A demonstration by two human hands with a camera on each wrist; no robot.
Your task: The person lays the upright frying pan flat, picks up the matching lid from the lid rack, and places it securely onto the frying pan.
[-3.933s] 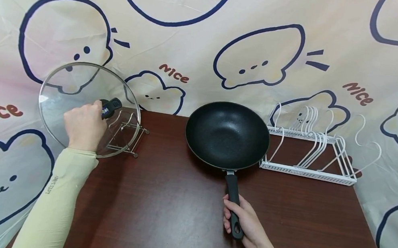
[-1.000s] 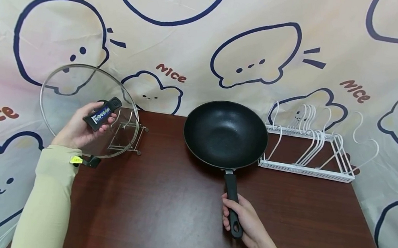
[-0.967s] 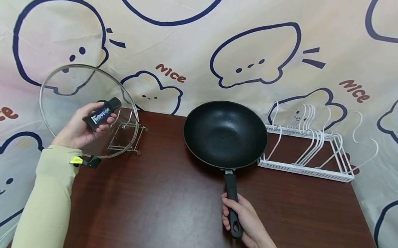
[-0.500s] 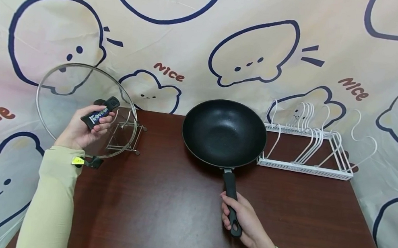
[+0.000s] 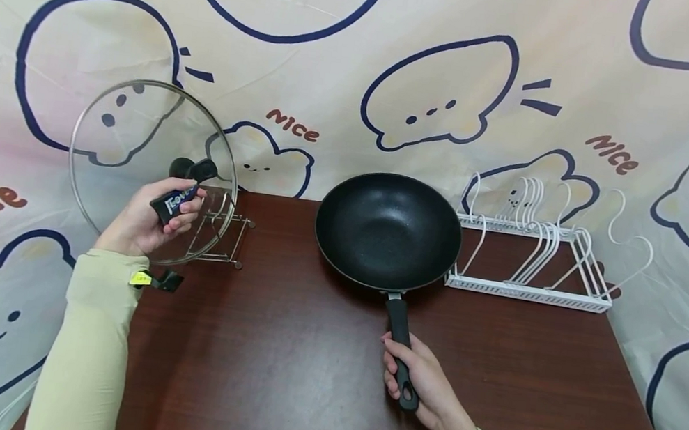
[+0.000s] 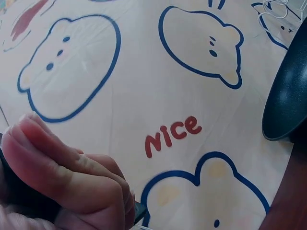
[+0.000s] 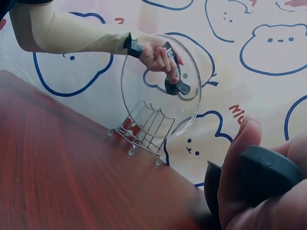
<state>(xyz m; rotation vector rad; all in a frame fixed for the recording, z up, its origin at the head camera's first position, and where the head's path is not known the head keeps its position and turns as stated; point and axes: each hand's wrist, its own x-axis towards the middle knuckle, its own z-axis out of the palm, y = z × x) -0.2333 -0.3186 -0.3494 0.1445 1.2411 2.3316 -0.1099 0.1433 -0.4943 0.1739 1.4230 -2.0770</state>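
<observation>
Fingers point(image 5: 187, 210) of your left hand point(image 5: 141, 220) are wrapped round the black, printed handle point(image 5: 163, 210) of a round, clear glass lid point(image 5: 147, 142) with a thin metal rim. You have that lid standing on edge, its handled face turned toward you, at the back left of the dark reddish-brown wood-grain table point(image 5: 279, 355). Its lower part overlaps the small silver wire rack point(image 5: 216, 258) there; you cannot tell from these views whether the rim touches the wires. A pale yellow-green sleeve point(image 5: 94, 343) covers your left arm, and a black device point(image 5: 170, 281) sits at its wrist beside a yellow label point(image 5: 140, 278).

Your right hand point(image 5: 423, 391) grips the long black handle point(image 5: 398, 319) of a deep, round black frying pan point(image 5: 388, 233), thumb laid across the top. The pan is near the middle of the table's back edge, its hollow facing up and toward you, well apart from the lid. Whether its base meets the wood is hidden from you.

Just beside the pan, on your right, is a white perforated metal rack point(image 5: 525, 293) with curved white wire dividers, most of them bunched midway. Pale cloth point(image 5: 346, 82) with blue-outlined cartoon animals hangs behind everything.
</observation>
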